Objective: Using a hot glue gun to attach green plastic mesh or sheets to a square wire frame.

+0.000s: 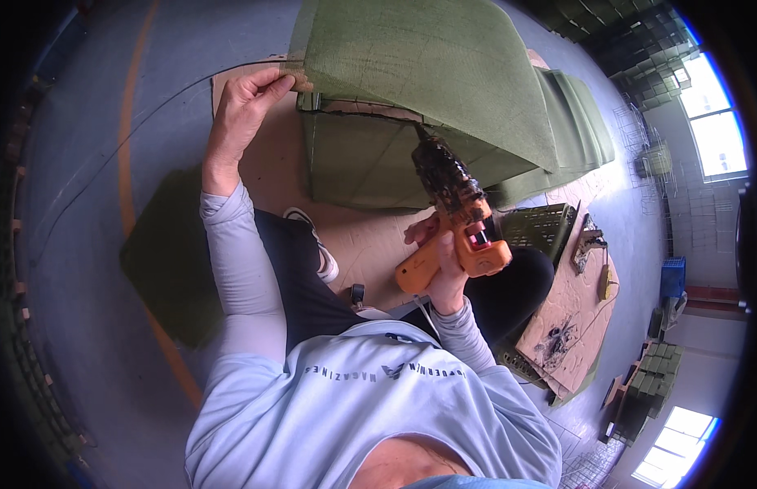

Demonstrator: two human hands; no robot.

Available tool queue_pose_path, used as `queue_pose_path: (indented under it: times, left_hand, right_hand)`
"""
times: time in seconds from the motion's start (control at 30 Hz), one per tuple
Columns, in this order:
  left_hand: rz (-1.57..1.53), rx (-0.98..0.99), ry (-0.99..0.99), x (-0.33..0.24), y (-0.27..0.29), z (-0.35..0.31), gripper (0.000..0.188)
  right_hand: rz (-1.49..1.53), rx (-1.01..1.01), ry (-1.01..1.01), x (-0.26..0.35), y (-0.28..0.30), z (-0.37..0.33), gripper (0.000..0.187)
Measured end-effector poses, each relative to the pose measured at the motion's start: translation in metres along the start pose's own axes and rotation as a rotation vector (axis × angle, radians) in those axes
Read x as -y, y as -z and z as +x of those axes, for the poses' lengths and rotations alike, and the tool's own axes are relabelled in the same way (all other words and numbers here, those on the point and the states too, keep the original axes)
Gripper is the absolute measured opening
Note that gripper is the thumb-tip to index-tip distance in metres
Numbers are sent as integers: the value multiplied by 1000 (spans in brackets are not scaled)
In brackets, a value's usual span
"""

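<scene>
- Left hand (252,98), at 11 o'clock: thumb and fingers pinched on the corner of a green mesh sheet (411,57).
- Right hand (450,277), at 4 o'clock, near centre: wrapped around the handle of an orange glue gun (453,212), which is at 2 o'clock, nozzle directed toward 12. Contact between nozzle and mesh cannot be confirmed.
- Obstructions: the glue gun masks part of the mesh front wall (362,159) at 12 o'clock; a dark-trousered knee (517,289) stands close to a slotted green crate (535,230) at 3 o'clock.
- Surroundings: dark green piece (171,253) on the floor at 9 o'clock, beside an orange line (127,138); green stacks (655,375) at 4 o'clock.
- Containers: stained cardboard (578,318) lies at 4 o'clock, just beside the crate, a yellow item (611,284) near its far edge. A blue bin (673,277) stands well apart at 3 o'clock; its contents cannot be made out.
- Materials: fine woven mesh, with a dark, uneven upper edge on the front wall; black, lumpy residue coats the gun's barrel; flat brown cardboard (358,236) underlies the mesh work.
</scene>
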State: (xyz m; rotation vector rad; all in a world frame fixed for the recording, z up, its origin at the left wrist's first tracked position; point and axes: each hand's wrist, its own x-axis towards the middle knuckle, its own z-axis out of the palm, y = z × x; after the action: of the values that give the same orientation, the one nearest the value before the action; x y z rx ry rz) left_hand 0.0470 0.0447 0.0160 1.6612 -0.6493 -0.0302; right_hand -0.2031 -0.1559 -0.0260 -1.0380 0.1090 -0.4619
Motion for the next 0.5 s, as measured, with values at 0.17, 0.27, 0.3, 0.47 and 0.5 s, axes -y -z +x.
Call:
queue_pose_path:
  times: [0.17, 0.27, 0.3, 0.47, 0.5]
  left_hand:
    - [-32, 0, 9, 1, -1, 1, 22]
    - [-24, 3, -3, -1, -2, 1, 21]
    - [-22, -2, -5, -2, -2, 1, 21]
    - [-19, 0, -42, -6, -4, 1, 21]
    - [-3, -4, -41, -6, -4, 2, 21]
  right_hand:
    - [-18, -7, 11, 6, 15, 0, 31]
    - [-108, -91, -3, 7, 19, -2, 37]
    - [-116, -93, 9, 7, 19, -2, 37]
    - [-107, -89, 19, 9, 23, -3, 36]
    - [-62, -71, 29, 9, 24, -3, 34]
